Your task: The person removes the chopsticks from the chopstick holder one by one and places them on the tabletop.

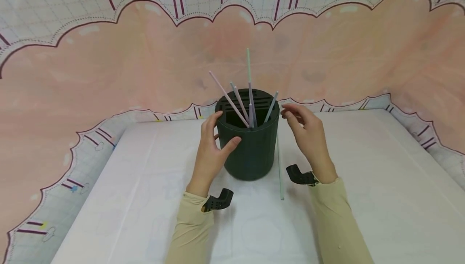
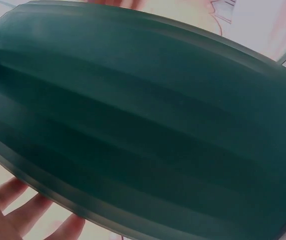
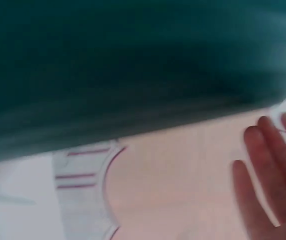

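A dark green cylindrical holder [image 1: 250, 151] stands upright on the table, its top slotted at the back and open at the front. My left hand [image 1: 212, 147] grips its upper left side, thumb on the front wall; the left wrist view shows fingertips [image 2: 72, 225] along one side. Several thin pastel straws lean in the opening, among them a pink straw [image 1: 228, 97], a green straw [image 1: 248, 64] and a blue straw [image 1: 271, 106]. Just right of the rim is my right hand [image 1: 305, 128], its fingers loosely bent around nothing. A pale green straw [image 1: 281, 175] lies on the table beside the holder.
A white cloth covers the table [image 1: 145, 215]. Behind and to the sides hangs a peach and white patterned curtain [image 1: 163, 62] with scalloped edging. Each wrist carries a black camera mount, the left mount [image 1: 219, 200] and the right mount [image 1: 299, 175].
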`<state>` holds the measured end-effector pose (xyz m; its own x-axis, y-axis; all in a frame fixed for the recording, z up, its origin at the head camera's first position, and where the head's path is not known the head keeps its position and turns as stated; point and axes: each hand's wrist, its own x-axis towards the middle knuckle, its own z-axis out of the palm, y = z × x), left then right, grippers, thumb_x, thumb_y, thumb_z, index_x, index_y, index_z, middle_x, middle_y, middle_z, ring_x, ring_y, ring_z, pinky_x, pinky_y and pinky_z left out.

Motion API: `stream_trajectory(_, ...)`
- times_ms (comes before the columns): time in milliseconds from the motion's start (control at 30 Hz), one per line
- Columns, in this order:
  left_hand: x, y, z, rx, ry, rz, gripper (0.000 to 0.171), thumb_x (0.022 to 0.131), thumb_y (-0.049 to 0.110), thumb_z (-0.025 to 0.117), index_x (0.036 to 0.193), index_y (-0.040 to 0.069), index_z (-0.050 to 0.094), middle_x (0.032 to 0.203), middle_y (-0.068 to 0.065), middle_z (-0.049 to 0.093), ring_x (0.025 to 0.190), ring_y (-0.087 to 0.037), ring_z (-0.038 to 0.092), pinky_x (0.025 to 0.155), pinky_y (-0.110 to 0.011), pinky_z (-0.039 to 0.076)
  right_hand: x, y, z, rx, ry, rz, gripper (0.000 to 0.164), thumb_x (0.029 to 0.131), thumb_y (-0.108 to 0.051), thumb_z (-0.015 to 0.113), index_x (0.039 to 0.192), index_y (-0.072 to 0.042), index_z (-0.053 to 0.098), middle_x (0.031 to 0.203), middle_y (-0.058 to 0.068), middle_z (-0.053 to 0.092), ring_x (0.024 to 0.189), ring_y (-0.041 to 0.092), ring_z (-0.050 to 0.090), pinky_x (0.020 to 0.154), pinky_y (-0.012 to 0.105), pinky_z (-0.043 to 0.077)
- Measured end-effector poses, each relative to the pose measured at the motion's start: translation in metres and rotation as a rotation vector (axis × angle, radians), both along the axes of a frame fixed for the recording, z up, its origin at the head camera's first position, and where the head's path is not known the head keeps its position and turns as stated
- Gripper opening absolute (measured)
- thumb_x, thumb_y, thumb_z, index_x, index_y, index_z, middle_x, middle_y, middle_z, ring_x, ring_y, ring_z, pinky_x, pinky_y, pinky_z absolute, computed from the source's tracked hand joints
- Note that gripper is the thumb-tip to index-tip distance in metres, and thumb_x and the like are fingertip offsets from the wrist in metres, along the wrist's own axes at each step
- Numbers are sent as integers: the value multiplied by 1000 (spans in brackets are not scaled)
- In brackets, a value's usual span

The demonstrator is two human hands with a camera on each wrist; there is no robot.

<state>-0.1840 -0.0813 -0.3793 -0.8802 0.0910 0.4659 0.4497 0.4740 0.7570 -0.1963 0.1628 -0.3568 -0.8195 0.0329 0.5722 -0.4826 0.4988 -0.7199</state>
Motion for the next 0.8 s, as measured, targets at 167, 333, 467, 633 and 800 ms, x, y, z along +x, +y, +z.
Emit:
stream_trajectory(167,1,0,0,0,-2,4,70,78,52,59,135,43,20,140,9,21,126,-10,26,94,-43,38,17,-17,22,-145,183,92,30,89,-2,51,119,-6,54,105,10,61,102,18,56,92,30,41)
stream_trajectory(333,1,1,1,0,-3,1,70,79,52,59,135,44,19,140,10,21,126,-10,26,94,-44,37,31,-29,36,-213,221,205,33,87,6,48,120,6,48,107,20,57,107,23,52,96,34,37)
stream_trajectory(467,0,1,1,1,-9,2,70,78,53,58,135,44,19,140,9,20,126,-12,27,94,-44,38,27,-34,32,-140,209,239,36,87,4,51,123,2,47,107,14,59,106,20,52,93,33,38)
stream_trajectory(633,-2,1,2,-4,-4,2,70,78,53,58,135,44,19,140,10,20,126,-9,26,94,-41,38,15,-34,19,50,268,212,31,85,-3,58,116,-5,57,107,3,61,108,17,51,92,35,38)
stream_trajectory(800,-2,1,2,-3,-4,6,70,78,54,58,135,44,19,140,9,21,126,-9,26,94,-42,38,13,-36,17,189,330,204,20,84,-8,60,103,-2,64,106,8,62,111,23,48,103,39,26)
